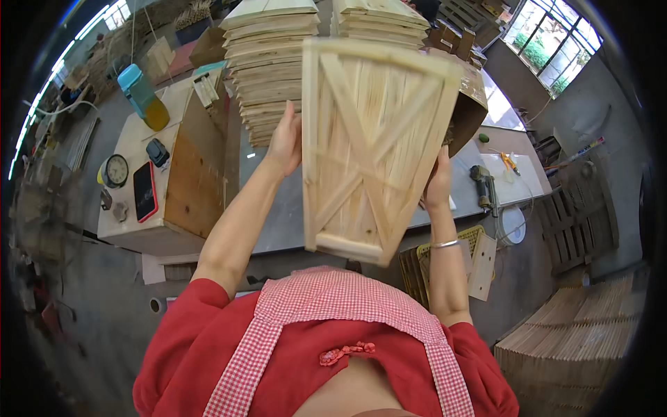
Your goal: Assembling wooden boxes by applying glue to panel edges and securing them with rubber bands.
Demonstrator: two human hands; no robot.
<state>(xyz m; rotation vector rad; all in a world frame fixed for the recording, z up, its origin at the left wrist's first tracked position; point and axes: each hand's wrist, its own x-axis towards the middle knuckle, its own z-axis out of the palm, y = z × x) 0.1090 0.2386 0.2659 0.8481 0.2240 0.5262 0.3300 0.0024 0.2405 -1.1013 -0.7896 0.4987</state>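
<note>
A pale wooden panel point(347, 125), framed and braced with an X of slats, is held up in front of me, above the grey table point(274, 208). My left hand point(285, 139) grips its left edge, the thumb pointing up. On the opposite edge, my right hand point(438, 181) is closed, with its fingers partly hidden behind the wood. The panel is slightly blurred. Behind it, a tall stack of wooden panels point(267, 69) rises near my left hand, and a second stack point(381, 21) stands to its right.
On a wooden cabinet point(198, 167) at the left are a blue bottle point(144, 97), a clock point(114, 171) and a red-edged phone point(145, 192). A nail gun point(481, 187) lies right of the panel, near a cardboard box point(467, 115). More panels point(570, 320) stand on the floor at lower right.
</note>
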